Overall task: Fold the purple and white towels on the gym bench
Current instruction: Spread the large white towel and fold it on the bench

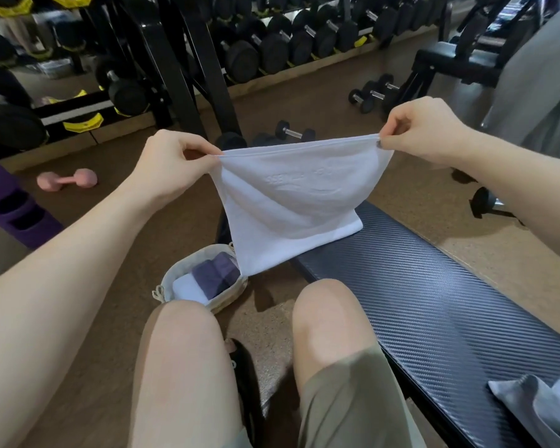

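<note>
Head view: left hand [175, 163] and right hand [424, 130] each pinch a top corner of the white towel [288, 205] above the bench [434, 286]; keep the edge taut and level when lowering it.

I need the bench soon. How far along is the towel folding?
Done: folded purple towels and a white one sit in the basket. In hand: left hand and right hand pinch a white towel. Left: crumpled cloth on the bench.

Both hands pinch the top corners of a white towel [288, 202], left hand [172, 163] and right hand [424, 130], stretched above the worktop [434, 286]. A floor basket [175, 279] holds what look like folded purple and white towels.
</note>
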Demonstrator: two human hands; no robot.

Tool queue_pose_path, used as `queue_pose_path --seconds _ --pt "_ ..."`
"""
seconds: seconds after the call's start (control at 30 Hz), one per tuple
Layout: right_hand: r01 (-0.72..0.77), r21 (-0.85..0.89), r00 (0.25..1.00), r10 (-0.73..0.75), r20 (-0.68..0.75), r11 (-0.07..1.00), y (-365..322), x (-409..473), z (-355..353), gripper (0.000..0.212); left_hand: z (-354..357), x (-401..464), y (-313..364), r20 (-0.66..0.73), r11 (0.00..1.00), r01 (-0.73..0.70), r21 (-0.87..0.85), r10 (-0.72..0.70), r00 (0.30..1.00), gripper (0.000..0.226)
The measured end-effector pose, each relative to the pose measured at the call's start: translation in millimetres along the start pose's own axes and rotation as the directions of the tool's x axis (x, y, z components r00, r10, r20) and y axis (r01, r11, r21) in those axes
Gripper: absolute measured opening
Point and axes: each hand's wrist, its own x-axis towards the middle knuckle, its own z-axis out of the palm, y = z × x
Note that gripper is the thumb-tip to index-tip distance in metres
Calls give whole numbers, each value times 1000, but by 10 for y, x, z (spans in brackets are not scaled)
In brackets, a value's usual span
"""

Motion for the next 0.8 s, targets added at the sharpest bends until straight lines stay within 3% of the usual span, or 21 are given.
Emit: queue_pose_path --seconds 0.17,0.5,0.8 --pt "5 -2 999 -5 -40 1000 -20 2 7 9 15 17 -47 51 993 -73 94 69 996 19" --pt "66 -55 995 -70 -71 996 -61 -7 4 13 32 78 -125 18 948 -213 236 215 977 17" --pt "119 -135 985 -135 -112 984 -48 -32 34 6 54 107 -108 24 883 -309 353 322 947 19"
